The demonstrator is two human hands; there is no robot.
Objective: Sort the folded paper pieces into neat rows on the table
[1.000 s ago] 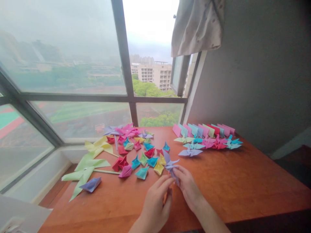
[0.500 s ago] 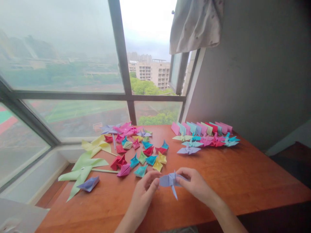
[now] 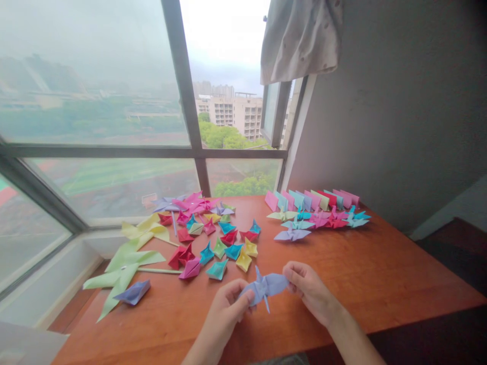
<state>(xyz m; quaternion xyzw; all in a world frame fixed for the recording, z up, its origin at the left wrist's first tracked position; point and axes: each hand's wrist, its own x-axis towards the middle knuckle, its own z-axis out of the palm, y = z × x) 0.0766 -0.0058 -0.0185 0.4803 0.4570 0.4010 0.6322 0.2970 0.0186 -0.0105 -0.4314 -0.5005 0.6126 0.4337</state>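
While the left hand [image 3: 227, 307] grips a lilac crane [image 3: 263, 289] by one wing, the right hand [image 3: 310, 291] pinches the other.

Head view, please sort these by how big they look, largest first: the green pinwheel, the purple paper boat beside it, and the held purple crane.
1. Green pinwheel, clearly largest
2. Held purple crane
3. Purple paper boat, smallest

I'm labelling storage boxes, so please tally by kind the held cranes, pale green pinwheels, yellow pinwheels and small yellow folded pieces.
Held purple crane, between left hand and right hand: 1
Pale green pinwheel: 1
Yellow pinwheel: 1
Small yellow folded pieces: 3
Total: 6
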